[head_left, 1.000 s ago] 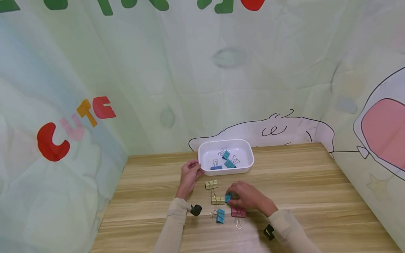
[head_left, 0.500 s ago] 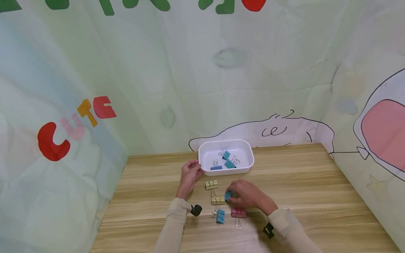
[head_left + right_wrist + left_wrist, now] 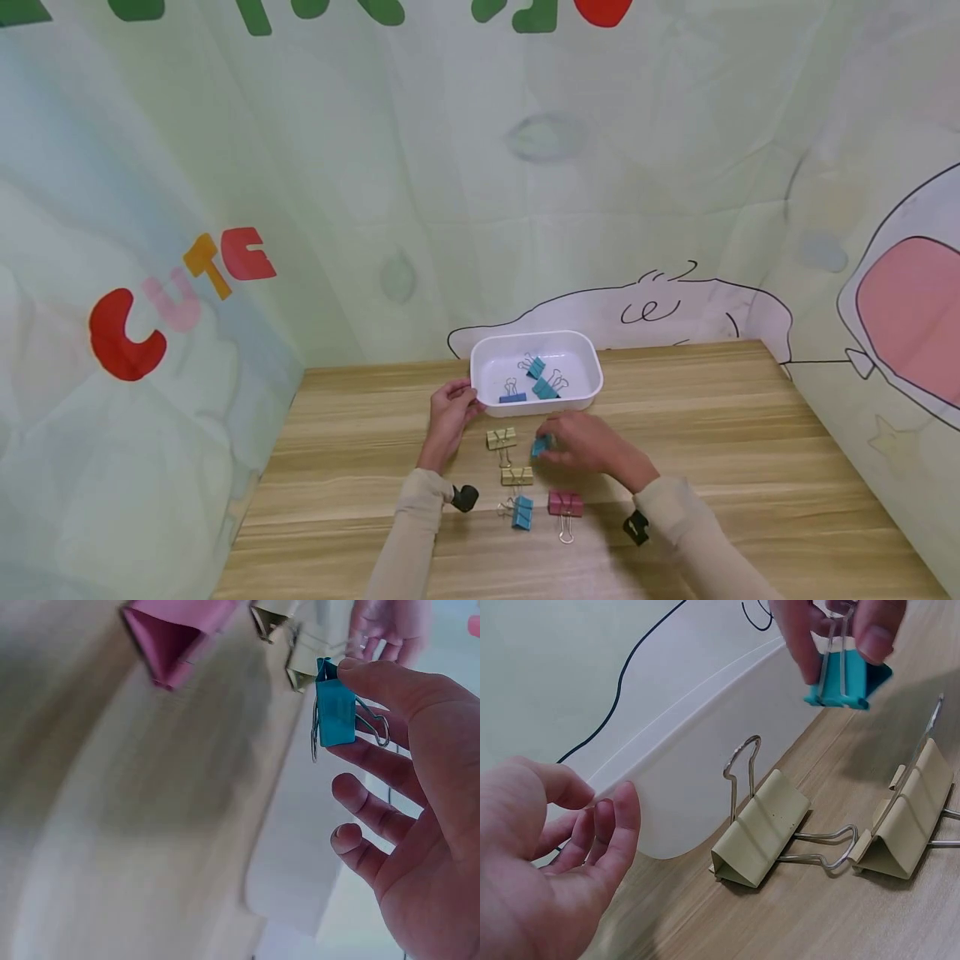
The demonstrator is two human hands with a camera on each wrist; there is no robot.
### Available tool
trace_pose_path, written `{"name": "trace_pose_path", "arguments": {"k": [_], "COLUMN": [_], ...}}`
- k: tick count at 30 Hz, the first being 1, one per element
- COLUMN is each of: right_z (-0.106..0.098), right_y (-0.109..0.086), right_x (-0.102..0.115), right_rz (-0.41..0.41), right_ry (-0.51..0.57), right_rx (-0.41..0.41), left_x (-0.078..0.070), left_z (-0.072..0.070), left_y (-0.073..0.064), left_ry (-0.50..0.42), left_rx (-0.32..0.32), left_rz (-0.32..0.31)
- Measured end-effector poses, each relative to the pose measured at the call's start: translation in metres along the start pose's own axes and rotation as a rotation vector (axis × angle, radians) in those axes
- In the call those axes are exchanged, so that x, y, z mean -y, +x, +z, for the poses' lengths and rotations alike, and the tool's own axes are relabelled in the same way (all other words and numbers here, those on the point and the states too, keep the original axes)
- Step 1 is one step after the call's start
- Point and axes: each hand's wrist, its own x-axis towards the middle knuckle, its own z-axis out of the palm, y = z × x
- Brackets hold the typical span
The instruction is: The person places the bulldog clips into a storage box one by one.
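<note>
Pinches a blue clip [image 3: 539, 448] in the right hand [image 3: 588, 443] outside the white tray [image 3: 582, 367], across its near wall [image 3: 543, 407] from 3 inner clips [image 3: 544, 388], grips its left corner with the left hand [image 3: 451, 408], with 2 yellow clips [image 3: 517, 476], 1 loose blue clip [image 3: 522, 513], 1 pink clip [image 3: 565, 504] in front.

Your left hand [image 3: 450, 417] grips the near left corner of the white tray [image 3: 536, 408], in which three blue clips [image 3: 547, 387] lie. Your right hand [image 3: 588, 443] holds another blue clip [image 3: 539, 447] in its fingers, just in front of the tray. Nearer you on the wood-grain counter [image 3: 360, 467] are two yellow clips [image 3: 517, 476], one blue clip [image 3: 522, 513] and a red clip [image 3: 565, 504]. Behind the counter hangs a pale printed curtain [image 3: 337, 167], with "CUTE" on your left.
</note>
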Motion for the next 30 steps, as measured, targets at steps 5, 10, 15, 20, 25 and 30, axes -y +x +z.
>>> {"name": "trace_pose_path", "arguments": {"k": [5, 10, 15, 20, 25, 30], "right_z": [-0.014, -0.032, -0.049, -0.062, -0.071, -0.082], "right_y": [0.01, 0.019, 0.028, 0.036, 0.044, 0.051], "right_x": [-0.001, -0.003, -0.002, -0.003, -0.007, -0.011], "right_rz": [0.008, 0.007, 0.048, 0.079, 0.072, 0.092], "right_ry": [-0.032, -0.063, -0.071, -0.082, -0.095, -0.105], "right_rx": [-0.027, -0.062, -0.059, -0.06, -0.068, -0.062], "left_x": [-0.001, 0.0, 0.0, 0.0, 0.0, -0.002], "left_z": [-0.001, -0.002, -0.002, -0.002, -0.003, -0.003], "left_y": [0.0, 0.0, 0.0, 0.001, 0.001, 0.0], "left_ry": [0.013, 0.019, 0.018, 0.026, 0.025, 0.026], "left_rx": [0.006, 0.009, 0.008, 0.008, 0.007, 0.011], "left_rz": [-0.002, -0.007, -0.005, -0.014, -0.018, -0.027]}}
